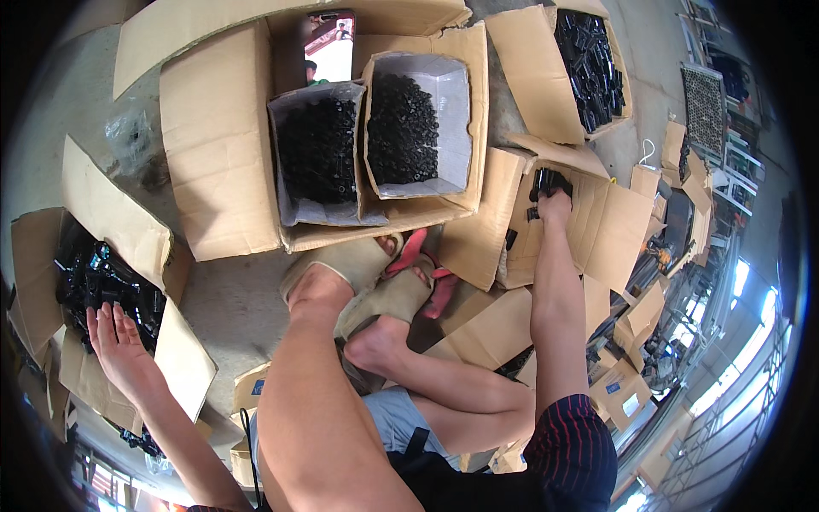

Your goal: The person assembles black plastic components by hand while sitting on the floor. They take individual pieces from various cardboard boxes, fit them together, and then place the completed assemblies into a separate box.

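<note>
My right hand (pixel 556 205) reaches into a cardboard box (pixel 589 218) at the right, its fingers closed around dark, tube-like black plastic parts (pixel 546 182). Another small black piece (pixel 511 239) lies against that box's left side. On the left, my left hand (pixel 119 346) has its fingers stretched out at the edge of an open box heaped with glossy black plastic parts (pixel 107 282). Whether its fingertips touch them I cannot tell. In front of my feet stands a large carton (pixel 223 141) with two grey-lined boxes inside, both filled with small black pieces (pixel 403 128).
A phone (pixel 331 51) with a lit screen leans inside the large carton. Farther right, another box holds long black parts (pixel 589 68). Cardboard flaps (pixel 478 328) lie beside my sandalled feet. A clear plastic bag (pixel 132 141) rests on the floor at the left.
</note>
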{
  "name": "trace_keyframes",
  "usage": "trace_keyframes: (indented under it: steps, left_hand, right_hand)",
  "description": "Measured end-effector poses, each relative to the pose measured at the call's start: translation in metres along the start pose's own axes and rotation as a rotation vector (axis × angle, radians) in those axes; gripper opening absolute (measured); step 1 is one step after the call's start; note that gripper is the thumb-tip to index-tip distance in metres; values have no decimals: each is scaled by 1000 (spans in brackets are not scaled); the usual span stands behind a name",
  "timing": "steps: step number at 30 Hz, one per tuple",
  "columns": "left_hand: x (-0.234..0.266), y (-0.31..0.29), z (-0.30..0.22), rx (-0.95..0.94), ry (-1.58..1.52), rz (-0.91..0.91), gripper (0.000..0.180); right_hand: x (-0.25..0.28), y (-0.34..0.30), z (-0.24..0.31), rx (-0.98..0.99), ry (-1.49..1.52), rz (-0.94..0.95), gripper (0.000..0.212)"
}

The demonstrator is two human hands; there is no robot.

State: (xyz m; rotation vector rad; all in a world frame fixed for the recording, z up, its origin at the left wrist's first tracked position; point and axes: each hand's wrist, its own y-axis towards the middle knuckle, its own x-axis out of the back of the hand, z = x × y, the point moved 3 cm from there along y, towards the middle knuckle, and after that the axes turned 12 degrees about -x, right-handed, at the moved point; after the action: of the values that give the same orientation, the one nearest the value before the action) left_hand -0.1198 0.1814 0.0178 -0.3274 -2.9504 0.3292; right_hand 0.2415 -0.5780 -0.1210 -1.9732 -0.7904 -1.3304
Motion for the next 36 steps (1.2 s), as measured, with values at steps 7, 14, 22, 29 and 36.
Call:
trace_keyframes:
  steps: [7,14,22,29,36]
  left_hand:
    - [-90,-71,-20,-220,48,273,39]
    - [-180,-137,-15,-344,197,1057,40]
    - [-251,-223,-1,-1013,41,1732,68]
    - [-214,-191,34,99,26,1578,43]
    - [-174,-165,52,299,-98,1324,44]
  right_hand:
    - [-5,-14,-22,25,93,-119,38]
    - [51,-102,-19,123,929,225,24]
    - [188,-304,77,417,626,1300,24]
    - [139,-343,107,391,1184,1302,37]
    - [112,-382,131,389,1234,1252,38]
